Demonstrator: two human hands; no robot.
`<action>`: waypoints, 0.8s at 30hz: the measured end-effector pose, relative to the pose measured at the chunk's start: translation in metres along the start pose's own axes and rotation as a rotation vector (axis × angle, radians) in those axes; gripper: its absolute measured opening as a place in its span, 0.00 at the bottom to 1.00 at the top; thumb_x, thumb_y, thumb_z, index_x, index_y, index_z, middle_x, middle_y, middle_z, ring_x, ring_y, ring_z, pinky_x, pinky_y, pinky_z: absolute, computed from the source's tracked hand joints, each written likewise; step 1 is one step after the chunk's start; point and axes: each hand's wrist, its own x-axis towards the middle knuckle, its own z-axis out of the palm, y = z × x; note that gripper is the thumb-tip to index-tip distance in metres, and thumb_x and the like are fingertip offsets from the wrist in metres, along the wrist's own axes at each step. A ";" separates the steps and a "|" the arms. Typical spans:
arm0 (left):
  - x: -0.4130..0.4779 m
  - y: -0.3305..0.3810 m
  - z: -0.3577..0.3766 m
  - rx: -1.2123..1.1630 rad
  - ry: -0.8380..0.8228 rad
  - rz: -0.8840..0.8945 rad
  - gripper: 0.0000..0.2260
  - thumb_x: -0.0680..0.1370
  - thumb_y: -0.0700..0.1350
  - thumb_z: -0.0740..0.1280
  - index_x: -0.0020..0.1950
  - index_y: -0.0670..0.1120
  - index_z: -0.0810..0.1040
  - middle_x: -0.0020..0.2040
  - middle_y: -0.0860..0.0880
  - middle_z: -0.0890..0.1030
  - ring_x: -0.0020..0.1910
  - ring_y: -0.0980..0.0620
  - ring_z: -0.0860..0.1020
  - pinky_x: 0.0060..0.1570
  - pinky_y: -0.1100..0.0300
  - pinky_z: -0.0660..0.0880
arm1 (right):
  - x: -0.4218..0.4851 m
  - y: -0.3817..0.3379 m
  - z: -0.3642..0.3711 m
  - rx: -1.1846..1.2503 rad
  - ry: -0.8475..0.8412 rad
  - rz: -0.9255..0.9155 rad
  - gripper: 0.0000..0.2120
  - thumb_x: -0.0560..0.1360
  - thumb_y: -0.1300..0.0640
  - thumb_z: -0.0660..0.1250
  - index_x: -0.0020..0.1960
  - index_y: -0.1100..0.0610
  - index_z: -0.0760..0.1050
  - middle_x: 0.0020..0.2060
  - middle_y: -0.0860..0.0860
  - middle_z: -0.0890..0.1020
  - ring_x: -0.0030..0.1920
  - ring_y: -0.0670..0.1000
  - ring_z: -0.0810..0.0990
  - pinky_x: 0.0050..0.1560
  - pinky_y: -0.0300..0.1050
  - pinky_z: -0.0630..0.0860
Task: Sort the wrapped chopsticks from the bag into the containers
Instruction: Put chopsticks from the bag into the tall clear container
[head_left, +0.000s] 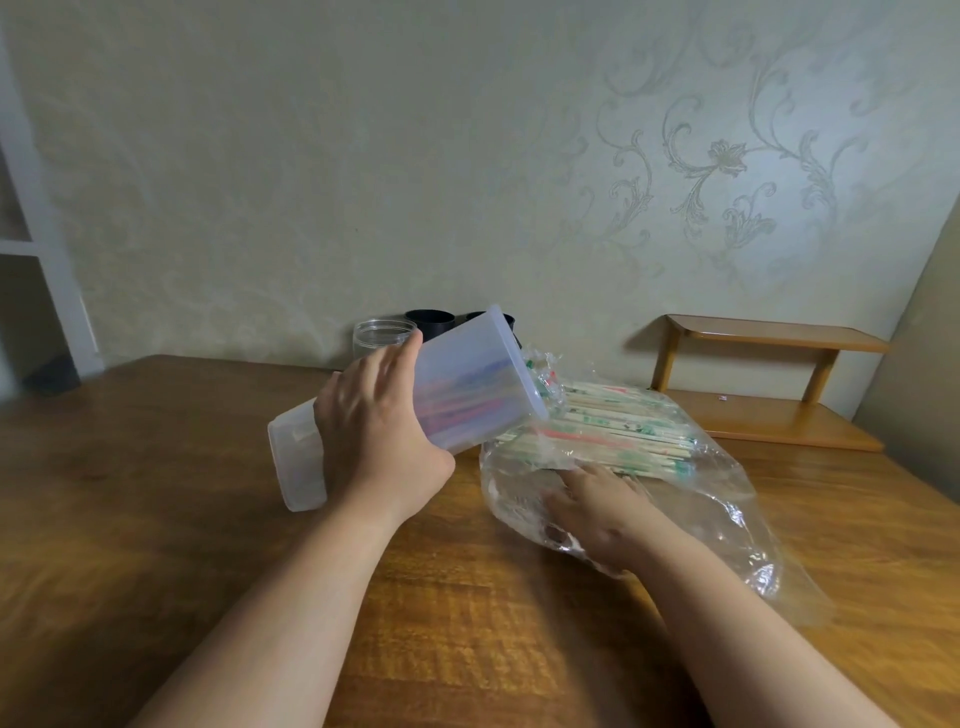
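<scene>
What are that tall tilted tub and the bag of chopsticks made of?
Tub: seemingly frosted, translucent plastic; colours inside show only blurred through its wall. Bag: thin clear plastic film, glossy and crinkled, with the wrapped chopsticks plainly visible through it.

Pale chopsticks (613, 431) carry green and red print; the table (156, 467) is brown wood-grain; black cups (430, 325) stand at twelve o'clock.

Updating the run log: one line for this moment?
left grip: holds tilted container | right grip: inside bag, at chopsticks
</scene>
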 end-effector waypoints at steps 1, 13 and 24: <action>0.000 0.000 0.000 -0.002 0.004 -0.002 0.48 0.60 0.43 0.77 0.77 0.51 0.61 0.70 0.49 0.67 0.69 0.47 0.63 0.71 0.48 0.56 | 0.003 0.000 0.000 -0.004 0.000 0.007 0.23 0.82 0.48 0.51 0.74 0.52 0.65 0.74 0.52 0.66 0.75 0.54 0.62 0.72 0.52 0.56; 0.001 0.000 0.001 0.003 -0.001 -0.004 0.48 0.61 0.44 0.79 0.77 0.51 0.60 0.71 0.48 0.67 0.69 0.47 0.62 0.71 0.46 0.58 | 0.028 -0.012 -0.005 -0.025 -0.040 0.101 0.21 0.79 0.53 0.54 0.69 0.57 0.69 0.72 0.57 0.68 0.69 0.60 0.68 0.65 0.53 0.66; 0.002 -0.001 0.000 -0.018 0.020 -0.019 0.47 0.61 0.42 0.77 0.77 0.51 0.60 0.70 0.49 0.67 0.67 0.51 0.59 0.71 0.47 0.57 | 0.044 -0.014 0.008 -0.181 0.097 0.072 0.29 0.71 0.65 0.59 0.71 0.51 0.69 0.66 0.54 0.72 0.67 0.59 0.64 0.67 0.55 0.61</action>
